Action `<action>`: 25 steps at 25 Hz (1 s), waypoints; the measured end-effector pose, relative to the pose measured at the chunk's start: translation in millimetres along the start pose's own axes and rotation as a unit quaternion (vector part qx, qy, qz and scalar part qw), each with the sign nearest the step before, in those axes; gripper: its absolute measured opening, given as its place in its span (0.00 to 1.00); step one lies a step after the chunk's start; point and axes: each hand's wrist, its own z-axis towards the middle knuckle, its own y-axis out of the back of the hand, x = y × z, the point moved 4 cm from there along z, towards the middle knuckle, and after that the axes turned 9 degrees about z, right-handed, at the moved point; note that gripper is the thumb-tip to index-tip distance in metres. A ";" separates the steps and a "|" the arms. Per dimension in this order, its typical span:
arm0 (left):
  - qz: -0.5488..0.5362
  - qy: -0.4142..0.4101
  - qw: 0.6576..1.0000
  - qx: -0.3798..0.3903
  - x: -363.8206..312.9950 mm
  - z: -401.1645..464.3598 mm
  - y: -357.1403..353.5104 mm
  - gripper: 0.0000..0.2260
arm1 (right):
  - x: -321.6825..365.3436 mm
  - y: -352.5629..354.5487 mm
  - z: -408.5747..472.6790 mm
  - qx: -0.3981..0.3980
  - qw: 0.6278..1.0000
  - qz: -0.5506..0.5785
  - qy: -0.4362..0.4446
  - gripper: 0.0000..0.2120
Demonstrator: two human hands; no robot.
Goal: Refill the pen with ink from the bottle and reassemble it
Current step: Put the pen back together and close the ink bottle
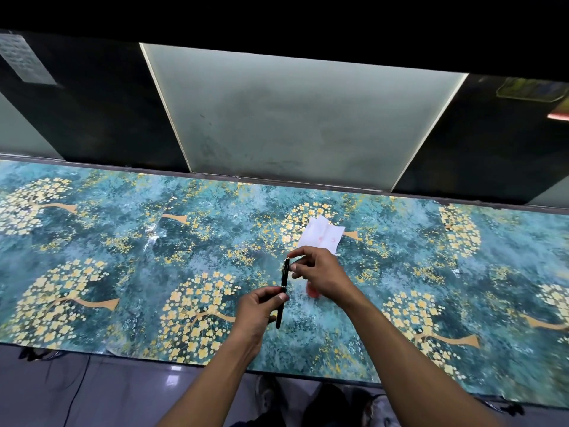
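Note:
A slim black pen [282, 295] stands nearly upright above the counter, held by both hands. My left hand [257, 312] grips its middle between thumb and fingers. My right hand [320, 272] pinches the pen's top end with its fingertips. A blurred red object [312, 290], possibly the ink bottle, shows partly below my right hand. A white tissue [321, 235] with faint red stains lies on the counter just behind my right hand.
The counter [123, 257] is covered in a teal sheet with yellow flowering trees. A frosted glass panel [292, 118] between dark panels rises behind it. Cables [77, 389] lie on the floor below the front edge.

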 end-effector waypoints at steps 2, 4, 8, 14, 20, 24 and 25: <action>0.030 0.002 0.999 -0.019 1.1 6.5 -0.5 0.03 | -2.8 16.3 -3.2 -0.058 0.998 0.000 -0.005 0.08; 0.050 0.014 0.998 -0.042 4.8 16.1 1.3 0.03 | -6.1 36.3 -7.5 -0.116 0.993 -0.001 -0.007 0.07; 0.106 0.020 0.990 -0.089 13.7 34.6 -1.6 0.02 | -22.8 73.7 -22.3 -0.176 0.983 -0.041 -0.027 0.04; 0.263 0.032 0.959 -0.103 25.2 54.1 -21.8 0.03 | -70.7 93.5 -36.9 -0.155 0.970 -0.170 -0.084 0.05; 0.355 0.020 0.928 -0.108 18.0 57.2 -32.5 0.06 | -87.2 75.4 -26.1 -0.066 0.941 -0.314 -0.105 0.16; 0.389 -0.036 0.914 -0.109 4.5 52.7 -40.7 0.10 | -91.1 64.8 -16.5 -0.019 0.915 -0.393 -0.093 0.14; 0.401 -0.063 0.908 -0.101 1.1 52.1 -44.7 0.11 | -93.3 62.3 -15.3 -0.014 0.913 -0.397 -0.091 0.14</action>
